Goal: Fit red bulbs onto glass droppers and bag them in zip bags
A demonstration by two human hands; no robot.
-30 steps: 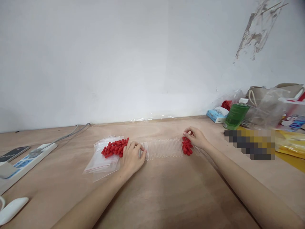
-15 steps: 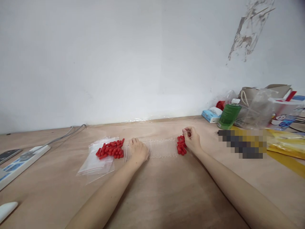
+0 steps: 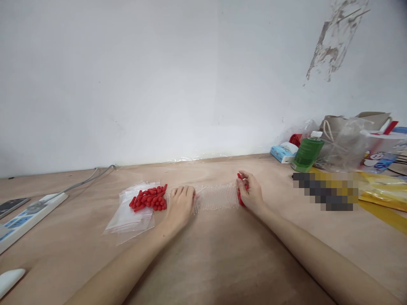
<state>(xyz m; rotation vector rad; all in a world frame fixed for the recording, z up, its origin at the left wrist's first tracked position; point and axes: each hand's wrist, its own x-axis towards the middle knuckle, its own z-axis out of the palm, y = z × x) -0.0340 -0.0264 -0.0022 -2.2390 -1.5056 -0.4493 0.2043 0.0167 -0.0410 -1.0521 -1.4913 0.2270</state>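
Observation:
A row of thin clear tubes (image 3: 216,198) lies side by side on the wooden table. My left hand (image 3: 180,204) rests over the left part of the row, fingers lying down across the tubes and hiding some of them. Left of it, a heap of red rubber bulbs (image 3: 149,199) sits at the row's end, partly over clear zip bags (image 3: 129,218). At the right end, my right hand (image 3: 253,192) is closed, thumb and fingers pinching a red rubber bulb (image 3: 239,175). More red bulbs there are mostly covered by that hand.
On the left are a power strip (image 3: 33,218), a phone (image 3: 12,206) and a white object (image 3: 11,277). At the back right stand a tissue pack (image 3: 282,153), a green bottle (image 3: 308,153) and a plastic cup (image 3: 380,150). Yellow packaging (image 3: 381,192) lies before them.
My left hand has slid a little left along the tubes. My right hand has moved left and closer over the red bulbs, covering more of them, with one bulb now raised at its fingertips.

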